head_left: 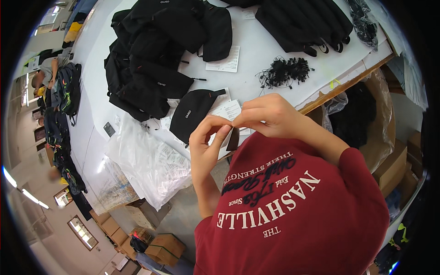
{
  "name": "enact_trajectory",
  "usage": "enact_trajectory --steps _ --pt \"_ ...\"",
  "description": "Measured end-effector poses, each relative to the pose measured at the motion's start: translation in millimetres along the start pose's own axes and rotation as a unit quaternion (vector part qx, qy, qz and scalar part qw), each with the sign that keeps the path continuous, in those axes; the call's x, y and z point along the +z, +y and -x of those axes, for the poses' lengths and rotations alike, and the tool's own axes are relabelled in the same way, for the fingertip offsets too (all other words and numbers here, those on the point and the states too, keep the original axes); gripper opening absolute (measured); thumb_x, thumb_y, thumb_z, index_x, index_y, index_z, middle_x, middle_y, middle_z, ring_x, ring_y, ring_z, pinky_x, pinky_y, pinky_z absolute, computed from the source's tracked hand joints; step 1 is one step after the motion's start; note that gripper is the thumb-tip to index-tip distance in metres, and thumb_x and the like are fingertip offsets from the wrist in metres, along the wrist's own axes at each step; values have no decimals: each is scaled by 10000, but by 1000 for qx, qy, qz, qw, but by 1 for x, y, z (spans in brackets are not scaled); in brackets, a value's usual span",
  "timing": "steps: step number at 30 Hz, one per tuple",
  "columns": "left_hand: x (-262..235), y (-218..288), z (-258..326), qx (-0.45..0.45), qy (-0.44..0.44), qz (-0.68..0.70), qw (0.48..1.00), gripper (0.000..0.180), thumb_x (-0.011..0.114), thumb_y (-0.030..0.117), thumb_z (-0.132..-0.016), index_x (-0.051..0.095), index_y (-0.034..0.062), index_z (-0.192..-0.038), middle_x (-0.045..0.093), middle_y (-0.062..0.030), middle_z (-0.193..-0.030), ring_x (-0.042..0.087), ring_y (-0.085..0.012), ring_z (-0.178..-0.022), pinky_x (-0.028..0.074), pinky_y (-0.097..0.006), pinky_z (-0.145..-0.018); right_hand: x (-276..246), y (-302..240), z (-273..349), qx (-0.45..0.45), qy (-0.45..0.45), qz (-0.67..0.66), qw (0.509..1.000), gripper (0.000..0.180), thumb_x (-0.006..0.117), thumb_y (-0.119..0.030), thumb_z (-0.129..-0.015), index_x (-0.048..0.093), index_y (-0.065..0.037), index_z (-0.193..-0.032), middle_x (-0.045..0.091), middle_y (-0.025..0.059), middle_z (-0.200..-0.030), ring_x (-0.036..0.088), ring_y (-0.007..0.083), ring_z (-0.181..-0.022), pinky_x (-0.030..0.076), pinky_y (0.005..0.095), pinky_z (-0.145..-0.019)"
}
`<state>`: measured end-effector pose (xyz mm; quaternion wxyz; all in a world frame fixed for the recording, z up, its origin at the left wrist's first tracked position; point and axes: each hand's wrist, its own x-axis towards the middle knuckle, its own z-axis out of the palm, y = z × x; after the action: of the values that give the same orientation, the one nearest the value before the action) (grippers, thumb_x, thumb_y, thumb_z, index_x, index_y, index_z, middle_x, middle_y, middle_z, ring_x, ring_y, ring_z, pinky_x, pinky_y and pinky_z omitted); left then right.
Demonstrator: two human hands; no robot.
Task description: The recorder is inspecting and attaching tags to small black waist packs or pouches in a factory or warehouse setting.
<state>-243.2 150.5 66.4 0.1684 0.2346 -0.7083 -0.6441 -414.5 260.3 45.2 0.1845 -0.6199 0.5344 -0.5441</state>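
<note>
Close in front of my body, both hands meet fingertip to fingertip. My left hand pinches the upper end of a small dark hang tag with a pale edge. My right hand is closed at the same spot, thumb and finger pressed together; whether it grips the tag or a thin string is hidden by the fingers. Just beyond the left hand lies a black fabric pouch with small white lettering. White printed cards lie partly under it. Past the right hand sits a tangled heap of black tag strings.
A big pile of black pouches covers the far left of the white table; more black pouches lie at the far right. Clear plastic bags hang over the near left edge. An open carton stands right. Another person is at far left.
</note>
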Motion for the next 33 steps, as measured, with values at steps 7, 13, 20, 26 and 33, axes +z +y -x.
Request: enact_trajectory --steps 7,13,20,26,33 --pt "1 -18 17 -3 40 -57 998 50 635 -16 -826 595 -28 -854 602 -71 -834 553 -122 -748 439 -231 -680 15 11 9 59 -39 -70 995 79 647 -143 -841 613 -73 -858 589 49 -689 567 221 -576 440 329 -533" --pt "16 -32 14 7 83 -76 994 53 624 -13 -830 573 -26 -834 576 -60 -816 534 -120 -722 436 -234 -664 15 17 12 271 -127 -200 933 166 627 -205 -887 603 -43 -910 598 62 -647 542 133 -570 437 274 -569" --pt "25 -44 -11 29 106 -17 994 49 597 -5 -859 585 -26 -902 587 -59 -869 544 -103 -746 442 -222 -682 -4 31 7 284 -157 -201 924 148 654 -166 -851 621 -23 -868 586 28 -633 516 93 -558 418 240 -551" --pt "6 -91 -50 78 98 -467 875 240 659 48 -775 643 34 -1014 580 -74 -1179 500 -306 -1023 404 -376 -903 -32 21 -3 251 12 -163 954 103 648 -119 -864 649 -16 -873 608 -2 -691 506 45 -593 391 206 -557" --pt "-1 -101 -55 114 120 -390 906 202 637 -11 -745 638 44 -940 641 -51 -934 515 -274 -912 415 -361 -825 -68 15 3 229 190 -222 929 78 640 -105 -870 675 -40 -897 585 -40 -690 465 11 -568 345 161 -524"
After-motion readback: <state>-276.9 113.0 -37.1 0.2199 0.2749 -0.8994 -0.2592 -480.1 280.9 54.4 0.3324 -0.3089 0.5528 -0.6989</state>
